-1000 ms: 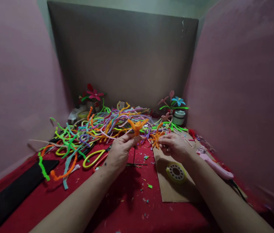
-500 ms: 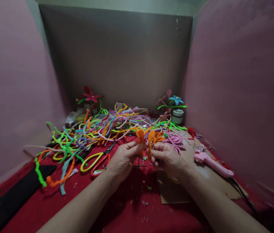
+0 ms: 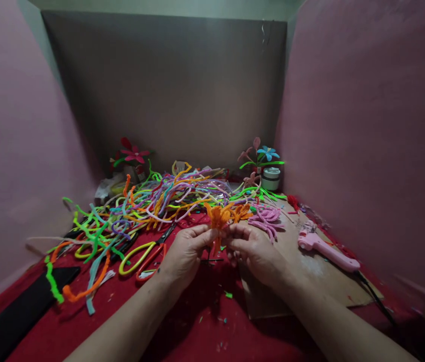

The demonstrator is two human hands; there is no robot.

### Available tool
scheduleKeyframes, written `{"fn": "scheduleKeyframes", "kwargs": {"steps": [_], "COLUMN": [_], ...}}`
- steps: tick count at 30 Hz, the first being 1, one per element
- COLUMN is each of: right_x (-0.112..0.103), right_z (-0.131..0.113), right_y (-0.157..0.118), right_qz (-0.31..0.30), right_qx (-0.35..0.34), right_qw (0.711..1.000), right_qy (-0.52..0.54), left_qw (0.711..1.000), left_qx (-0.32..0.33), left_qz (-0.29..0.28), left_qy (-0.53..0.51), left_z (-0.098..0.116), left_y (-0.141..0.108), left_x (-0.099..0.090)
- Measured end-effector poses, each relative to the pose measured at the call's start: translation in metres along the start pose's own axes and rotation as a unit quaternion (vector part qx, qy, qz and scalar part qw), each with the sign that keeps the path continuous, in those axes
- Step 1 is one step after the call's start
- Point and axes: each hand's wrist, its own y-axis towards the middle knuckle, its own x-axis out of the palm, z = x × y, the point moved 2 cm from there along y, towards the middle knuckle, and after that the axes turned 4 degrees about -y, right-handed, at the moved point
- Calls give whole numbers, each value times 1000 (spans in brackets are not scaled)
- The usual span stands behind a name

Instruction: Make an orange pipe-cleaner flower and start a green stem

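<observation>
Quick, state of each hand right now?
Left hand: grip closed, holding the orange flower upright.
Right hand: grip closed, apparently on a second orange piece beside it; exact contact hidden.

Red cloth nearer than the 2 hands leaves room to pass, but heaped fuzzy stems block the way beyond.

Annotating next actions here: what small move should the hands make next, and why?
Probably a gentle inward pinch with the right hand at the base of the orange fuzzy-petalled flower, while the left hand steadies it. The left hand pinches that base, the right hand sits close beside it, and fuzzy orange ends show below. Whether the right hand grips anything is hidden.
</observation>
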Motion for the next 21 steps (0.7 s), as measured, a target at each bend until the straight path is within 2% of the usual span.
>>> {"fn": "scheduleKeyframes", "kwargs": {"steps": [2, 4, 7, 10, 17, 21], "right_x": [-3, -6, -9, -10, -9, -10], "right_z": [-4, -3, 2, 5, 2, 2], "right_y": [0, 2, 4, 3, 4, 3], "right_qz": [28, 35, 50, 79, 100, 103], "right_qx": [-17, -16, 29, 62, 61, 66], "right_qw": [997, 991, 984, 978, 973, 972], "right_qy": [68, 126, 171, 183, 201, 201], "left_qw": [999, 998, 996, 996, 994, 995], "left_qx": [13, 2, -31, -49, -91, -89], "left_qz": [10, -5, -31, -18, -4, -4], "left_qy": [35, 60, 74, 74, 56, 41], "left_z": [1, 1, -1, -2, -2, -1], "left_y": [0, -1, -3, -2, 1, 1], "left_x": [-2, -1, 1, -1, -6, -5]}}
